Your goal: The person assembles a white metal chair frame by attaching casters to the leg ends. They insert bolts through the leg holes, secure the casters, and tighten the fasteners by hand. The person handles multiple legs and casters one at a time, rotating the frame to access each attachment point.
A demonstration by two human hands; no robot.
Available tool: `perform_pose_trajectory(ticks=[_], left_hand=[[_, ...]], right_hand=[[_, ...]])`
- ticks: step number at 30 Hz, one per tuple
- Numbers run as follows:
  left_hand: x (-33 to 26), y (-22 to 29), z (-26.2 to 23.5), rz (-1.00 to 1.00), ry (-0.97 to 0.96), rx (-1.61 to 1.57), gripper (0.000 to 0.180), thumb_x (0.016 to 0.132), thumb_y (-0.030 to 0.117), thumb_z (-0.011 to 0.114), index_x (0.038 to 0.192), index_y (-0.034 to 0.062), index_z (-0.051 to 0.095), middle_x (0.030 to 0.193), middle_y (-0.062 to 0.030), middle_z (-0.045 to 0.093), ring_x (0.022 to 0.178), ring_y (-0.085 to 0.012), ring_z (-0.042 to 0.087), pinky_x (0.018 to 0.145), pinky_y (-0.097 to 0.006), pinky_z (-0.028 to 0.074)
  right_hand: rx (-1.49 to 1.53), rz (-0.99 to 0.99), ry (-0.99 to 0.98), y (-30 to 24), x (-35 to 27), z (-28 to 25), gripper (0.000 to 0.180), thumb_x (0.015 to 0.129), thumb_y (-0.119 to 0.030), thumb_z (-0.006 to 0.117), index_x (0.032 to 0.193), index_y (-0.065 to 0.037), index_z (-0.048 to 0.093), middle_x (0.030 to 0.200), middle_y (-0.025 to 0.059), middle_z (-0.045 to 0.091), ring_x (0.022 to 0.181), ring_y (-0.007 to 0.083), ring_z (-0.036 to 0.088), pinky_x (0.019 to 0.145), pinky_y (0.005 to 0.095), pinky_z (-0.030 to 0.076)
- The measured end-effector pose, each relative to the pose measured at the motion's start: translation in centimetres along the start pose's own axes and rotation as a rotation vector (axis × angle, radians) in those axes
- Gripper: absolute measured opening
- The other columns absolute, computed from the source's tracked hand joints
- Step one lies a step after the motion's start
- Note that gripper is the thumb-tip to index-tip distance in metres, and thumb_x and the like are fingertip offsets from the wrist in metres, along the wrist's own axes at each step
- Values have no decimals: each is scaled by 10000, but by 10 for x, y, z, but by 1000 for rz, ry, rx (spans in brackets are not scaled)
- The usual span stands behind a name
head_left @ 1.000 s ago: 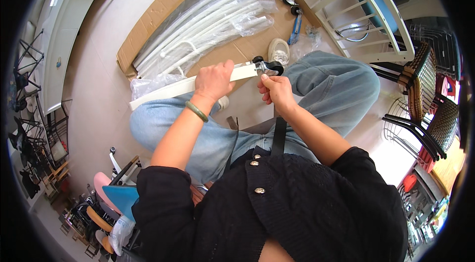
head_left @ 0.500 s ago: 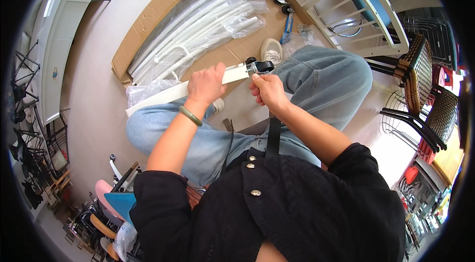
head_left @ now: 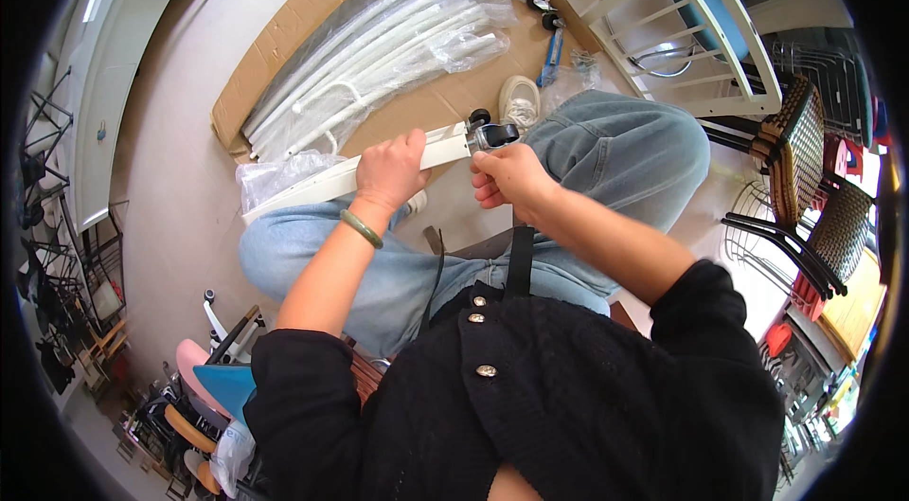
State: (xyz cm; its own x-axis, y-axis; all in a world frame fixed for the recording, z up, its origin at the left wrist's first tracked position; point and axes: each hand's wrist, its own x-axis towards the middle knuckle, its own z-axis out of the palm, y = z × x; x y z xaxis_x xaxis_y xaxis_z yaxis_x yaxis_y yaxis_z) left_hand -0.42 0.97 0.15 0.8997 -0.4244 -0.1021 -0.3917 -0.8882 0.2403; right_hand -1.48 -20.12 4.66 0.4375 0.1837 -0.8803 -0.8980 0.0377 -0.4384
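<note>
Evidently, the white bar (head_left: 312, 187), slanted up rightward over the left knee (head_left: 270, 250), is gripped by the left hand (head_left: 390, 169), while its caster (head_left: 499, 134) is neared by the curled right hand (head_left: 514, 175), whose hold cannot be told.

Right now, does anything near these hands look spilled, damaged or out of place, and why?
Nothing looks spilled or damaged. The left hand grips the white bar; the right hand is at its wheeled end. Only the crumpled clear plastic beside the shoe looks untidy, lying loose, but may be packaging.
</note>
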Motion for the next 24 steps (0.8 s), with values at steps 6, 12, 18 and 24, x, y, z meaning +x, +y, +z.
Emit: perform_pose_trajectory(ticks=[6,12,18,24], left_hand=[[1,2,-6,6,-23,25,319,677,218,768,862,116,529,745,-69,645,682,-272,679,588,-398,545],[2,0,-3,9,-3,4,312,679,215,760,867,117,530,750,-65,644,684,-275,676,590,-397,543],[3,0,-4,-16,-43,3,307,678,207,755,872,116,536,759,-69,648,693,-281,677,597,-405,543],[4,-2,-6,-2,-9,-39,283,665,166,735,866,126,540,760,-63,648,698,-282,671,577,-403,528]], right_hand=[[255,-269,77,23,-19,12,433,954,-141,623,1282,76,443,905,139,633,760,192,652,699,324,576],[-237,-896,91,69,11,-7,364,896,-9,642,1243,-19,536,930,104,670,796,197,675,737,312,553],[-1047,-1596,345,30,30,-39,440,735,-184,788,1145,-115,646,1098,118,648,1054,279,622,883,404,507],[-1372,-1813,67,-15,61,-58,640,743,-465,663,1188,-14,570,1104,119,622,1057,286,604,966,441,462]])
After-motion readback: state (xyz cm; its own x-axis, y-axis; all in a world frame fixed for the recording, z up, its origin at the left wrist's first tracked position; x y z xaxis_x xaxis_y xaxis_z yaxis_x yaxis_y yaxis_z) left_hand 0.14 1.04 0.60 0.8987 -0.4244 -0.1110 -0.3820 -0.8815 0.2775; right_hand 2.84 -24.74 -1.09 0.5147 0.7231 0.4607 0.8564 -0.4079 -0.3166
